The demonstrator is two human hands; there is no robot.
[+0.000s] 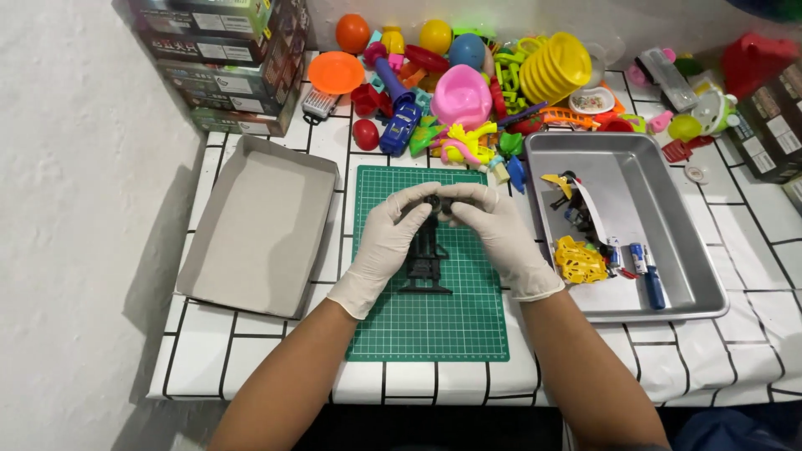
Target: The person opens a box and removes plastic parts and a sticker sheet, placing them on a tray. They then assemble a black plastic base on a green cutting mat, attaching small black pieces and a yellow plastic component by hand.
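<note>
Both of my hands wear white gloves and meet over a green cutting mat (434, 326). My left hand (386, 242) and my right hand (499, 234) together grip the top end of a black plastic toy frame (426, 263), which hangs down between them above the mat. The fingertips of both hands pinch a small dark round part at the frame's upper end. The frame's lower end shows clearly; its top is partly hidden by my fingers.
An empty grey cardboard tray (251, 225) lies left of the mat. A metal tray (660, 250) on the right holds a yellow plastic piece (578, 260), dark parts, paper and small blue tools. A pile of colourful toys (468, 83) fills the back. Stacked boxes (225, 58) stand back left.
</note>
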